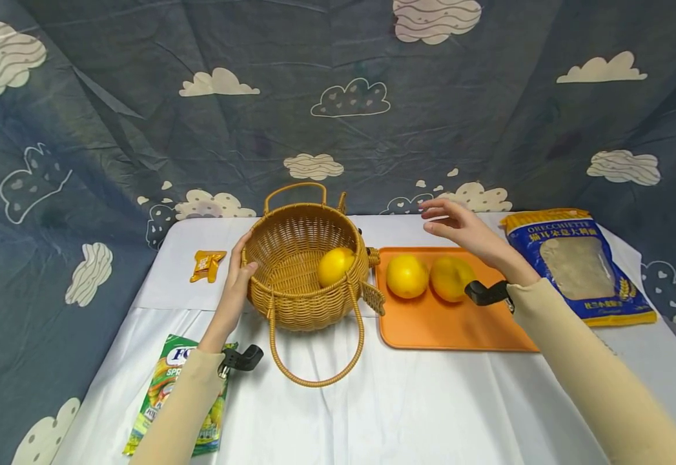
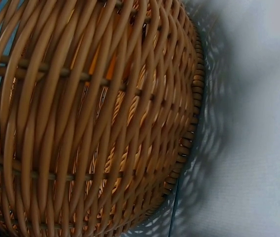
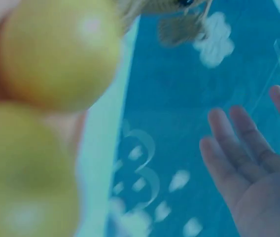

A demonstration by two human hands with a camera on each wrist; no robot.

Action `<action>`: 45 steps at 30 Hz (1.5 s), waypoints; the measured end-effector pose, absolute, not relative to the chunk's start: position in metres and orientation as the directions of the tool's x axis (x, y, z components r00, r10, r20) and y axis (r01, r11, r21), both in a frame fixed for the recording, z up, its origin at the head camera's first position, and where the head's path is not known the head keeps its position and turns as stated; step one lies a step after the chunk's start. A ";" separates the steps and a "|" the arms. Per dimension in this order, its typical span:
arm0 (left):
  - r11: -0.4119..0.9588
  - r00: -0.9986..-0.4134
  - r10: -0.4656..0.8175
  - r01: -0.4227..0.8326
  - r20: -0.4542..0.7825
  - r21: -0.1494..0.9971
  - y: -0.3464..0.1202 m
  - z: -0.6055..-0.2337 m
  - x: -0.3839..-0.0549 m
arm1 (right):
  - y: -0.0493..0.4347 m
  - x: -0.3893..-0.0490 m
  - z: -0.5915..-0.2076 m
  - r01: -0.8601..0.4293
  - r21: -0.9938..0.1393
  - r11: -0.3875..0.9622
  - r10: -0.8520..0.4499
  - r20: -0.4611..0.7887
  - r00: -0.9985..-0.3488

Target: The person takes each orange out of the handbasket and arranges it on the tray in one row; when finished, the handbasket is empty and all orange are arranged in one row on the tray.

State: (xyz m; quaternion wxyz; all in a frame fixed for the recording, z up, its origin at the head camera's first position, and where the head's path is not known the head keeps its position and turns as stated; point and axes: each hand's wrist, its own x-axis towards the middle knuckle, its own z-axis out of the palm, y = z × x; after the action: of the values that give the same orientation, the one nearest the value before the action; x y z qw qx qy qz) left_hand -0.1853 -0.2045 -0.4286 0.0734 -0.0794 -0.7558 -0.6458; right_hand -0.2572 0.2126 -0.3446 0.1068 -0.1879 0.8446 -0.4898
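A woven wicker basket point(image 1: 291, 310) with two looped handles stands upright on the table, and one round yellow fruit point(image 1: 336, 267) lies inside it on the right. My left hand point(image 1: 235, 284) grips the basket's left rim, thumb over the edge and fingers along the outside. In the left wrist view the basket's woven wall point(image 2: 95, 118) fills most of the picture. Two more yellow fruits point(image 1: 407, 276) sit side by side on an orange tray point(image 1: 454, 326). Above the tray's far side, my right hand point(image 1: 468, 232) is raised with fingers extended, holding nothing.
An orange and blue pasta bag point(image 1: 582, 265) lies at the right, next to the tray. On the left are a small orange wrapped snack point(image 1: 207, 265) and a green packet point(image 1: 166, 374), partly hidden under my left forearm. A cloud-patterned dark curtain hangs behind the table.
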 end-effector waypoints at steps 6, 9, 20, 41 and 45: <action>0.152 -0.976 0.024 0.216 0.215 0.965 -0.205 -0.429 -0.186 | 0.164 -0.269 -0.316 -0.287 -0.892 0.350 -0.561 0.045 -0.827; 0.150 -0.976 0.023 0.219 0.218 0.964 -0.205 -0.429 -0.185 | 0.139 -0.275 -0.306 -0.304 -0.911 0.280 -0.644 0.057 -0.763; 0.160 -0.977 0.027 0.214 0.213 0.964 -0.207 -0.431 -0.186 | 0.064 -0.292 -0.299 -0.266 -0.900 0.346 -0.813 -0.146 -0.563; 0.146 -0.978 0.022 0.208 0.207 0.967 -0.204 -0.426 -0.187 | 0.017 -0.303 -0.309 -0.143 -0.692 0.708 -0.694 -0.642 -0.326; 0.149 -0.982 0.026 0.187 0.186 0.971 -0.200 -0.408 -0.178 | 0.012 -0.302 -0.307 -0.177 -0.686 0.705 -0.698 -0.628 -0.344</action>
State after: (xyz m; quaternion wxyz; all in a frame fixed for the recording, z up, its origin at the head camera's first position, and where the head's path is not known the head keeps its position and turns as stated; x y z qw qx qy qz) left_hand -0.1779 -0.1997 -0.4081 0.0621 -0.0707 -0.7555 -0.6483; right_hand -0.3024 0.0123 -0.3070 0.4987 -0.2815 0.7772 -0.2609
